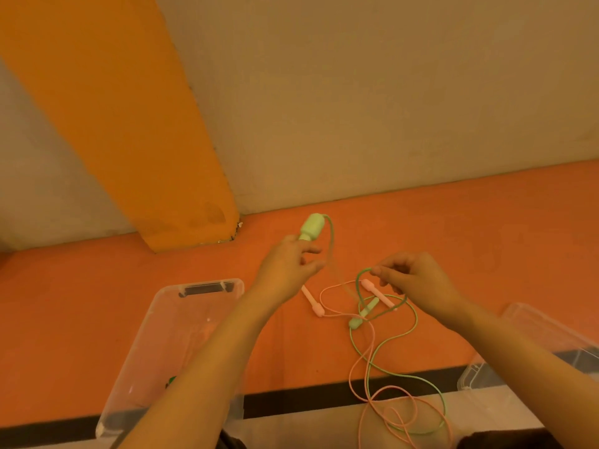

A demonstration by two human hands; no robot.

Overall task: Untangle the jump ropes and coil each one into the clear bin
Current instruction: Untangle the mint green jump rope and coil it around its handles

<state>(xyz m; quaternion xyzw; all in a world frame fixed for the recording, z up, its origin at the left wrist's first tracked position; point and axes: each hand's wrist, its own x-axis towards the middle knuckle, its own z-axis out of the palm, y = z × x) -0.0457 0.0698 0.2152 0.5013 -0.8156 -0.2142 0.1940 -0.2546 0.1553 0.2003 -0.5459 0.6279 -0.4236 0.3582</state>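
Orange counter [194, 267], left hand [288, 264] holding green handle [311, 226] pointing up-right

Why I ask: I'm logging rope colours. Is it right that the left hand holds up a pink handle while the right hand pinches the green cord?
Not quite. The head view shows the left hand holding up a green handle, not pink; the right hand does pinch the green cord.

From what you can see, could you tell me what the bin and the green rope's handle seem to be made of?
The bin looks like clear, glossy hard plastic: the orange surface shows through its walls. The green handle looks like matte moulded plastic or rubber, with a smooth, even colour; which one is unclear.
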